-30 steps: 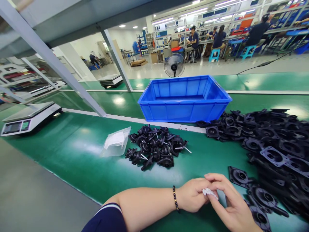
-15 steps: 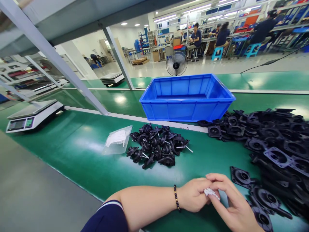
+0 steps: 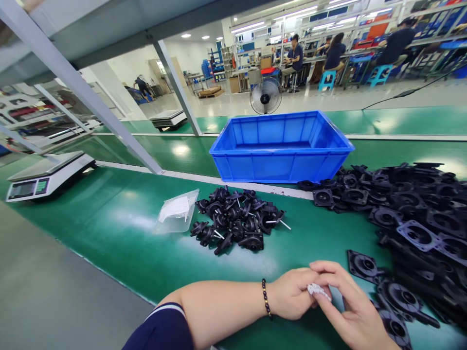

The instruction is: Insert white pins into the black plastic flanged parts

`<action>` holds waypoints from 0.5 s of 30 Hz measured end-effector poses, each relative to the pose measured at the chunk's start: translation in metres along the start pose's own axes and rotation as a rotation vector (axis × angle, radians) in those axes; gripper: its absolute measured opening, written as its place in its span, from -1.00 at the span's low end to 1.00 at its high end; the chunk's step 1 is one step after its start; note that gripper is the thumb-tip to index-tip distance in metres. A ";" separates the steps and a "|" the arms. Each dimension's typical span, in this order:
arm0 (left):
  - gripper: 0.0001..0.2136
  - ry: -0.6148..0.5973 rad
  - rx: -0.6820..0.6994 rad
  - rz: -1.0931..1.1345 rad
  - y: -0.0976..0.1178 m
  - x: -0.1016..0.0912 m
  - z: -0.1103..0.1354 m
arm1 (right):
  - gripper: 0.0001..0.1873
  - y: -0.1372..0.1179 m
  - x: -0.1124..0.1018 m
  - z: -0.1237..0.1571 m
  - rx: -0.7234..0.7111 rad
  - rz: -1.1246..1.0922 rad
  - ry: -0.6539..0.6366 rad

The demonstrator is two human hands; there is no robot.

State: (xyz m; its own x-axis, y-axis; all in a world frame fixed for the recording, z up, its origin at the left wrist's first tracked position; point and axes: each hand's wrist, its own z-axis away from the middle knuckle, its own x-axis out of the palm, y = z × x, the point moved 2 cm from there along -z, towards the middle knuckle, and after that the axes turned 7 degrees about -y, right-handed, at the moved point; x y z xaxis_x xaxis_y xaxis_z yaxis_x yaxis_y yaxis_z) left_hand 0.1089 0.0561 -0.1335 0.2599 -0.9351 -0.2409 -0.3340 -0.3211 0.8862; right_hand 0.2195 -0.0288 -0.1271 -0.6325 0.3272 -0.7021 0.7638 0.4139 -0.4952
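Note:
My left hand (image 3: 295, 294), with a beaded bracelet (image 3: 266, 297) at its wrist, is curled closed at the lower middle. A small white bunch (image 3: 315, 290) of fine pieces pokes out of its grip; its exact kind cannot be made out. My right hand (image 3: 352, 308) comes from the lower right and meets the left, its thumb and fingertips closed on the same white bunch. Just right of it lie loose black plastic housings (image 3: 365, 266). Beyond my hands sits a pile of black assemblies (image 3: 233, 218), several with thin white rods sticking out.
A clear plastic bag (image 3: 177, 212) with white contents lies left of the pile. A blue bin (image 3: 280, 166) stands behind it. The large heap of black parts (image 3: 412, 199) covers the right side. A weighing scale (image 3: 47, 177) is at far left. Slanted metal posts (image 3: 109, 116) rise at left.
The view has shifted very slightly. My hands keep the same pose around the white bunch, and nothing on the bench has moved.

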 end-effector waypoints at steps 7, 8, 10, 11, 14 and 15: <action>-0.89 0.015 0.044 -0.012 0.001 0.001 0.000 | -0.81 -0.002 0.000 -0.004 0.003 -0.007 0.010; -0.89 0.020 0.055 -0.002 0.001 0.001 0.000 | -0.79 -0.003 0.000 -0.004 0.002 -0.011 0.017; -0.89 0.034 0.088 0.020 0.002 0.001 0.000 | -0.75 -0.004 0.000 -0.004 -0.008 -0.023 0.032; -0.88 0.041 0.103 0.027 0.002 0.001 -0.001 | -0.73 -0.004 0.000 -0.004 -0.010 -0.031 0.034; -0.88 0.053 0.128 0.038 0.002 0.001 -0.001 | -0.71 -0.004 0.000 -0.003 -0.003 -0.046 0.034; -0.88 0.056 0.129 0.038 0.002 0.001 -0.001 | -0.71 -0.003 0.001 -0.003 0.001 -0.049 0.034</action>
State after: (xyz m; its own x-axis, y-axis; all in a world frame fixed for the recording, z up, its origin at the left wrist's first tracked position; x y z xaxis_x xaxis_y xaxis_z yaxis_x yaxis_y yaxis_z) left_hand 0.1096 0.0547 -0.1312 0.2933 -0.9385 -0.1822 -0.4576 -0.3051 0.8352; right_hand 0.2164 -0.0277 -0.1245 -0.6734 0.3351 -0.6589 0.7317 0.4296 -0.5292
